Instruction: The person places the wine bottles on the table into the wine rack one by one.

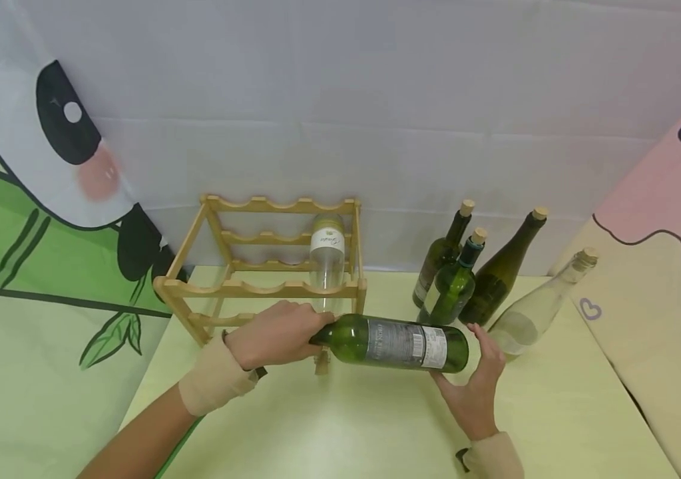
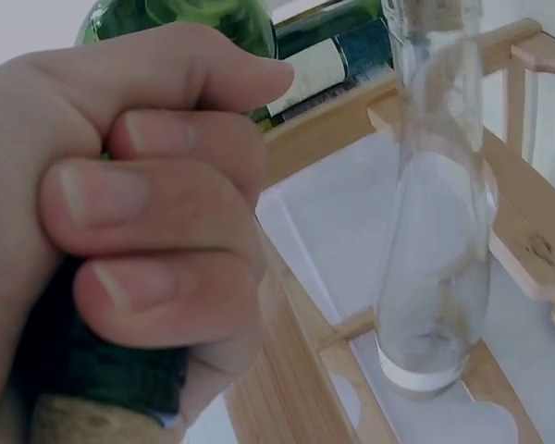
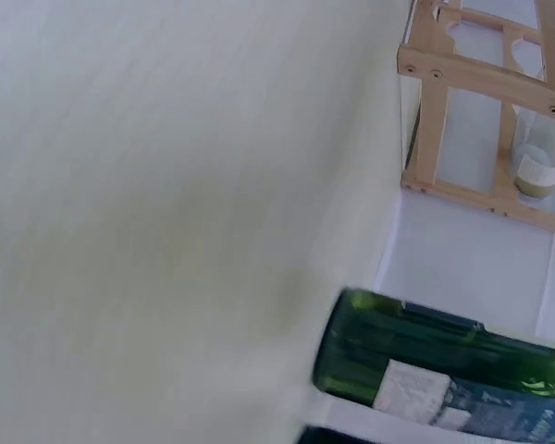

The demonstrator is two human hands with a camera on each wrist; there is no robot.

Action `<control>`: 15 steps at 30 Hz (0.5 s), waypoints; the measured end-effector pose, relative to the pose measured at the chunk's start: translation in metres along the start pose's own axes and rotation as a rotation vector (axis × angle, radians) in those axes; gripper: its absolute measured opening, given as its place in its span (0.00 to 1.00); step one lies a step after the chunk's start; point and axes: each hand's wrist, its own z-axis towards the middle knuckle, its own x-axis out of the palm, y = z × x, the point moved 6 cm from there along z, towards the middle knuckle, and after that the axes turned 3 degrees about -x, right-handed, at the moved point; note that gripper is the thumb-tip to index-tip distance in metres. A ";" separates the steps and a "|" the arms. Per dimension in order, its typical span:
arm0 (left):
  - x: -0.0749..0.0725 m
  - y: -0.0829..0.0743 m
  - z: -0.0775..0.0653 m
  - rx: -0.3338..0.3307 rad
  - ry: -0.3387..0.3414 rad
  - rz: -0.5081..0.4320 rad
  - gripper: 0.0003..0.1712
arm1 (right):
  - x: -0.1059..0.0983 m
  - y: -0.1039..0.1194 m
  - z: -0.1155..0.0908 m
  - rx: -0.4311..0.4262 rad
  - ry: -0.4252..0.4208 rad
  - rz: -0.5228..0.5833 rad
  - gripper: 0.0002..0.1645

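A green wine bottle (image 1: pixel 349 339) with a dark label and a white sticker lies level in the air, in front of the rack. My left hand (image 1: pixel 280 332) grips it by the neck, fingers curled round the glass; the cork (image 2: pixel 97 421) shows below them in the left wrist view. At the bottle's base my right hand (image 1: pixel 474 392) is spread, thumb by the lower edge and fingers by the end. The right wrist view shows the bottle base (image 3: pixel 351 347) but not the hand. Behind the bottle, a clear bottle (image 1: pixel 327 266) lies in the wooden rack (image 1: pixel 262 289), neck toward me.
To the right stand several corked bottles: a dark green bottle (image 1: pixel 436 263), a green bottle (image 1: pixel 453 289), a taller olive bottle (image 1: pixel 498 273) and a clear bottle (image 1: pixel 538 309). They stand close together on the pale yellow table (image 1: pixel 568 406). A white cloth backdrop (image 1: pixel 376 166) hangs behind.
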 end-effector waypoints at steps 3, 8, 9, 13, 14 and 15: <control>-0.002 0.004 -0.006 -0.008 0.004 0.007 0.13 | 0.007 -0.007 -0.004 0.042 0.049 0.023 0.58; -0.004 0.006 -0.015 -0.017 0.012 0.002 0.12 | 0.022 -0.014 -0.016 0.120 0.133 0.082 0.59; -0.005 0.006 -0.017 -0.021 0.013 0.000 0.12 | 0.025 -0.015 -0.019 0.140 0.149 0.100 0.59; -0.009 0.007 -0.024 -0.043 0.020 -0.029 0.15 | 0.040 -0.015 -0.027 0.223 0.215 0.190 0.58; -0.009 0.008 -0.025 -0.050 0.024 -0.035 0.14 | 0.044 -0.015 -0.029 0.243 0.226 0.216 0.59; -0.010 0.009 -0.027 -0.056 0.027 -0.038 0.15 | 0.048 -0.013 -0.029 0.263 0.244 0.241 0.60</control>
